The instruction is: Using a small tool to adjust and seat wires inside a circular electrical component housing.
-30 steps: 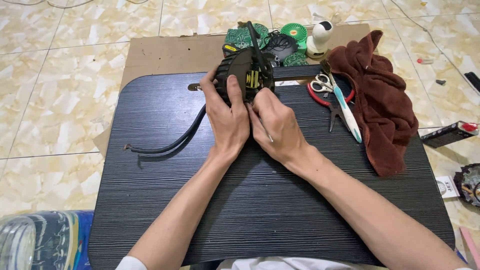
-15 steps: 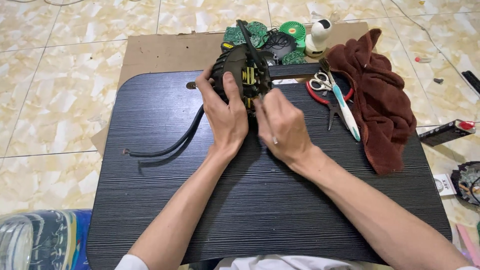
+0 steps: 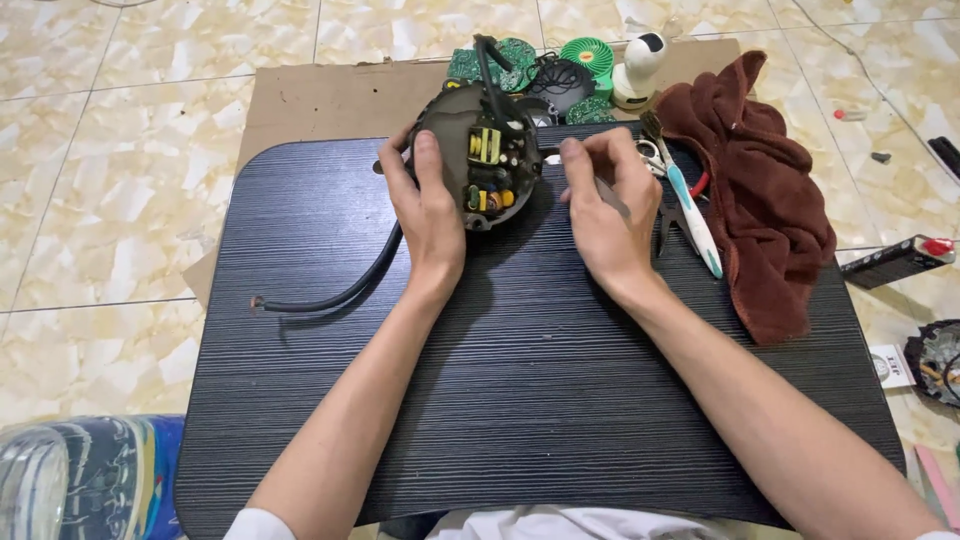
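Head view: left hand [image 3: 432, 215] grips the open circuit housing [image 3: 480, 165] at upper centre, right hand [image 3: 605, 215] pinching a thin tool [image 3: 608, 196] beside it, probably about to probe carefully.

Even, fairly bright indoor light from overhead — soft shadows pool under both forearms on the dark ridged table [image 3: 520, 400]. Mild sheen on the floor tiles [image 3: 120, 130] at ten o'clock. Corners bend slightly — wide-lens distortion; blurry bottle [image 3: 70, 480] at seven o'clock.
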